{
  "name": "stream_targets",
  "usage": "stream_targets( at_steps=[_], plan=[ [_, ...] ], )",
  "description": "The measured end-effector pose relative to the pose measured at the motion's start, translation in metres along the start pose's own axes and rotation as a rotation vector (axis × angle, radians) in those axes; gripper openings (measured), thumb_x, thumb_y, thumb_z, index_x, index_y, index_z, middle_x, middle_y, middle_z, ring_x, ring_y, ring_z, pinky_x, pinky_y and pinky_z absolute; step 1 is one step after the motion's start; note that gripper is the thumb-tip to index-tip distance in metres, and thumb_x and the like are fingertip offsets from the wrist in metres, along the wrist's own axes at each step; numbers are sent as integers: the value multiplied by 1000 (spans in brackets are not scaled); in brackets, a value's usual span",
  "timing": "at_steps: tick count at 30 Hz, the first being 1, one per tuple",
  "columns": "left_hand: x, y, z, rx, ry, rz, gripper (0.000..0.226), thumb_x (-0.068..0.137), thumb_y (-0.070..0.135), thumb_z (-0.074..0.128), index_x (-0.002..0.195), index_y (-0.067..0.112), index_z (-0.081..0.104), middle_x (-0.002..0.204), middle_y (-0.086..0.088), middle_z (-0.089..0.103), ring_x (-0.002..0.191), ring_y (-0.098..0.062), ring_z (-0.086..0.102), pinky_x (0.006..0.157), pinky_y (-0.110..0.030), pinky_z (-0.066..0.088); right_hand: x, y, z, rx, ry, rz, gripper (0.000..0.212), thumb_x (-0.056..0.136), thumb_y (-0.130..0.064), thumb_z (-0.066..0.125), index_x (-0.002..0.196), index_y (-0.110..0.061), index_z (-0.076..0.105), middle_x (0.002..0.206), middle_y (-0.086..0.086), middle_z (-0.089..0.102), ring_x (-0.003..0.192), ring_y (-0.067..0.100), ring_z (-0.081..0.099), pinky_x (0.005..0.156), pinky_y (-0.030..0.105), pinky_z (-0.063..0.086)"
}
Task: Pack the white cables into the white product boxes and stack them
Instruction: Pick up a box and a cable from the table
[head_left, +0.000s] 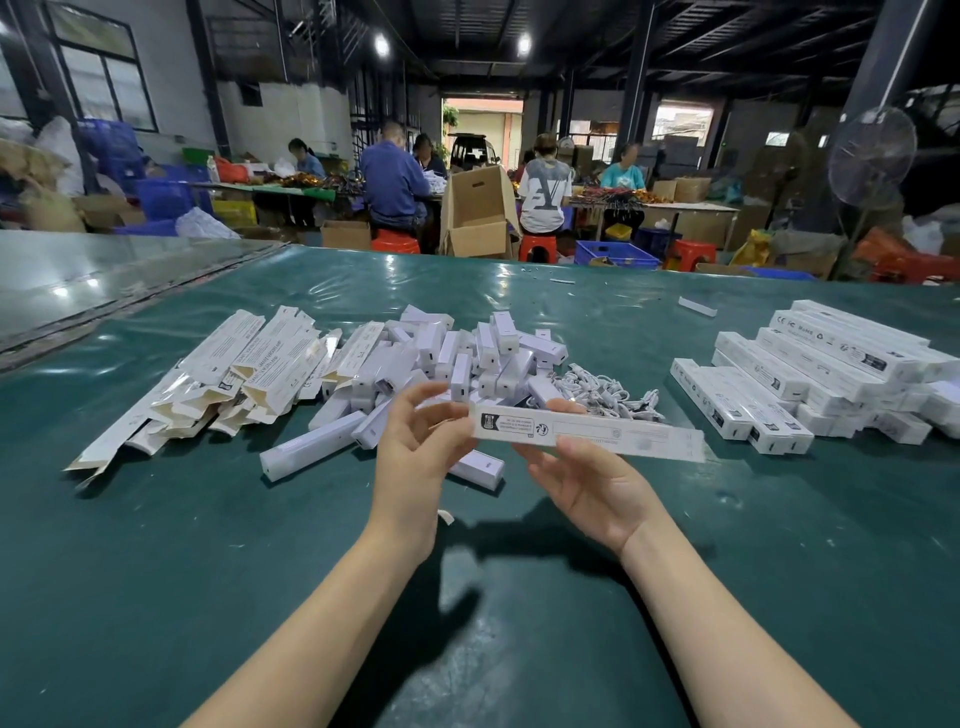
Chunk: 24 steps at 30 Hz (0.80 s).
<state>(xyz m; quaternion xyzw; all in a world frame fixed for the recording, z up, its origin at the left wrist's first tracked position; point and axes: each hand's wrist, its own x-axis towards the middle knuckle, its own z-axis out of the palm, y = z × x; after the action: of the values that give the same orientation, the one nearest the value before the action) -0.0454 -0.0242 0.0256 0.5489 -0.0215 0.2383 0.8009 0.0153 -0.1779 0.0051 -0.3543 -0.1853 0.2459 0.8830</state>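
Observation:
I hold one long white product box level above the green table, printed side toward me. My right hand grips it from below, fingers curled round its middle. My left hand is at the box's left end, fingers loosely spread beside it. A tangle of white cables lies just behind the box. A heap of white inner units sits in the middle. Flat, unfolded boxes lie at the left. Packed boxes are stacked at the right.
The green table cover is bare in front of me. One loose white unit lies under my hands. A small white strip lies farther back. People sit at benches beyond the table's far edge, among cartons and crates.

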Motion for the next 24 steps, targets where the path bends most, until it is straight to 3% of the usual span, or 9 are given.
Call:
stream_targets(
  at_steps=[4,8,12,14,17,21,24],
  plan=[
    [-2,-2,3,109,30,24,19,81,4,63,67,17,61,63,12,64,64,-3,59,66,-20,53,-4,-2,3,-9,-11,13,49,37,-10,92,81,-22,75,94,10,72,86,24,70,44,18,51],
    [-2,0,-1,-45,-24,-107,18,68,10,67,54,22,67,64,9,65,65,-5,62,62,-19,53,-7,-4,7,-50,-18,26,51,32,-13,94,79,-25,75,92,6,73,85,21,71,38,15,47],
    [-1,1,1,-259,-7,-214,16,73,4,61,65,17,63,66,1,70,63,-10,67,59,-20,55,-7,-2,6,4,-6,12,42,45,-4,87,81,-22,76,92,6,73,85,23,71,38,15,47],
    [-2,1,3,-254,30,-217,20,81,0,57,70,16,61,66,1,70,62,-10,67,59,-20,55,-6,0,8,-6,5,15,48,36,-9,92,79,-23,76,92,6,73,85,22,71,37,14,46],
    [-2,-1,3,-214,75,-205,32,83,2,58,59,21,68,69,2,70,67,-11,67,60,-20,55,-5,1,9,-2,23,12,54,28,-11,94,77,-24,75,93,7,73,85,22,71,37,13,45],
    [-2,-6,3,104,157,-11,21,83,7,63,75,26,69,71,11,70,74,-12,63,66,-21,54,-4,3,10,13,71,-5,50,33,-9,93,78,-22,75,93,7,73,85,23,71,37,13,45],
    [-5,-7,2,416,186,164,19,85,15,63,90,32,69,74,25,66,74,2,63,76,-18,50,-3,6,10,7,134,-17,32,62,-3,68,89,-21,67,92,7,73,83,22,71,37,13,45]
  ],
)
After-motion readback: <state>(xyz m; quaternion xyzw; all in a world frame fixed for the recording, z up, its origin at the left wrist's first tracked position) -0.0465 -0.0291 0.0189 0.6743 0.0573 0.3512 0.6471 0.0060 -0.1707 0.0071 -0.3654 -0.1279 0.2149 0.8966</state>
